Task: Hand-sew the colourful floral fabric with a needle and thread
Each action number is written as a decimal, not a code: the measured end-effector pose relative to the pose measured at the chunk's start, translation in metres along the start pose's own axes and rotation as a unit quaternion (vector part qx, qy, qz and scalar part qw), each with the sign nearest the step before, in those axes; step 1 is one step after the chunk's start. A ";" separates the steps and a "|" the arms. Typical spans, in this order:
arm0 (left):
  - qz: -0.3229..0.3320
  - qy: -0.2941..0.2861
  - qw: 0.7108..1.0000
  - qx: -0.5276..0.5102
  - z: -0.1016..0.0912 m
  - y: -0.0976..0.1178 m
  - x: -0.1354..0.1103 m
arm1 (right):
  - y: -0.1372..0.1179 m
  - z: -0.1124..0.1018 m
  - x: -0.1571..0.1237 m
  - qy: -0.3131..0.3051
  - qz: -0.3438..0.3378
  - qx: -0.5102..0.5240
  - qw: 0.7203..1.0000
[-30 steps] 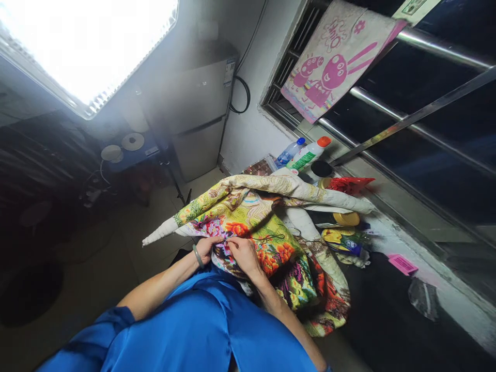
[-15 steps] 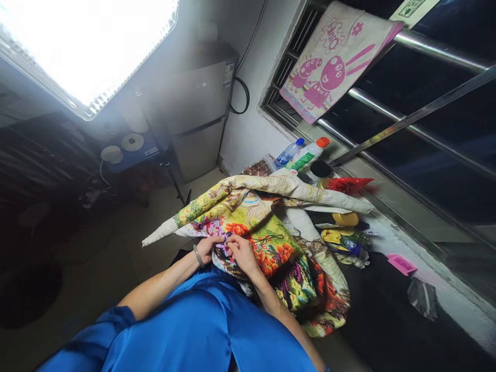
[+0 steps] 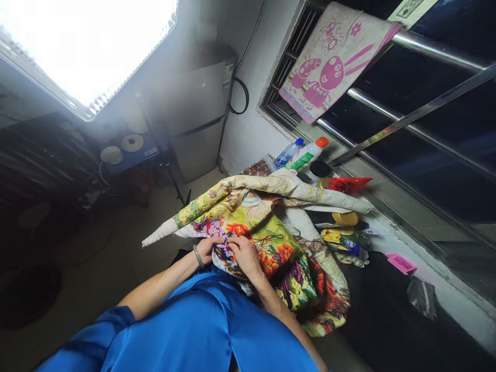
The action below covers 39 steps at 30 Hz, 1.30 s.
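Observation:
A large embroidered cloth (image 3: 287, 253), cross-stitched with orange, red and purple flowers on yellow-green, lies bunched in front of my body. Its far edge is rolled into a long pale tube (image 3: 263, 182). My left hand (image 3: 208, 249), with a bangle on the wrist, grips the cloth's near left edge between thumb and fingers. Close beside it, my right hand (image 3: 246, 257) has thumb and forefinger pinched together at the cloth's surface; what they hold is too small to see. A loop of dark thread (image 3: 267, 238) lies on the cloth right of that hand.
Behind the cloth stand a blue-capped bottle (image 3: 289, 153) and an orange-capped white bottle (image 3: 310, 155). A red packet (image 3: 349, 184), a yellow-lidded jar (image 3: 346, 219) and a pink card (image 3: 402, 264) lie along the right ledge. A bright lamp (image 3: 85, 46) hangs upper left.
My right hand has shifted slightly, its fingers a little more extended over the cloth. My left hand and the cloth stay in place.

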State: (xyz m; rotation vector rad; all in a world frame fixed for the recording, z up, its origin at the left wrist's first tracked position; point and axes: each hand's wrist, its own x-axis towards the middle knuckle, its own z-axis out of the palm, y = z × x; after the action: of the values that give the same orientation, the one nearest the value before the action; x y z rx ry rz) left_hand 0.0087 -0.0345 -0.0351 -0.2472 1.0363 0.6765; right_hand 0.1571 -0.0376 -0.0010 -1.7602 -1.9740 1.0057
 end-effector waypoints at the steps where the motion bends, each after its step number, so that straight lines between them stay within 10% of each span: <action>1: 0.002 0.003 1.000 0.001 0.001 0.000 -0.001 | -0.001 0.000 0.000 -0.002 0.001 -0.015 1.000; 15: 0.050 -0.032 0.998 0.012 -0.005 -0.002 0.003 | -0.034 0.001 0.007 0.057 -0.007 -0.028 0.998; 21: 0.048 -0.048 0.998 0.008 0.004 -0.006 -0.003 | -0.058 -0.118 -0.021 0.125 -0.122 0.334 0.926; 25: 0.064 -0.036 0.997 0.020 0.005 -0.007 -0.003 | -0.073 -0.175 -0.034 0.276 -0.178 0.320 0.889; 31: 0.092 -0.006 0.996 -0.013 0.003 -0.005 -0.002 | -0.033 -0.101 0.008 0.066 -0.039 0.151 0.985; 35: 0.088 -0.035 0.995 -0.018 0.009 -0.004 -0.009 | -0.016 -0.036 0.006 0.042 -0.009 0.098 0.994; 39: 0.048 -0.037 0.998 0.032 0.015 -0.003 -0.010 | -0.029 -0.018 -0.019 0.044 0.000 0.209 0.977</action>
State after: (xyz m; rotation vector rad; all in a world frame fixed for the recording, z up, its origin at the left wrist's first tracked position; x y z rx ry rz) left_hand 0.0182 -0.0332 -0.0194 -0.1164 1.0015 0.7324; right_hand 0.1511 -0.0506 0.0353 -1.5416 -1.5658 1.2147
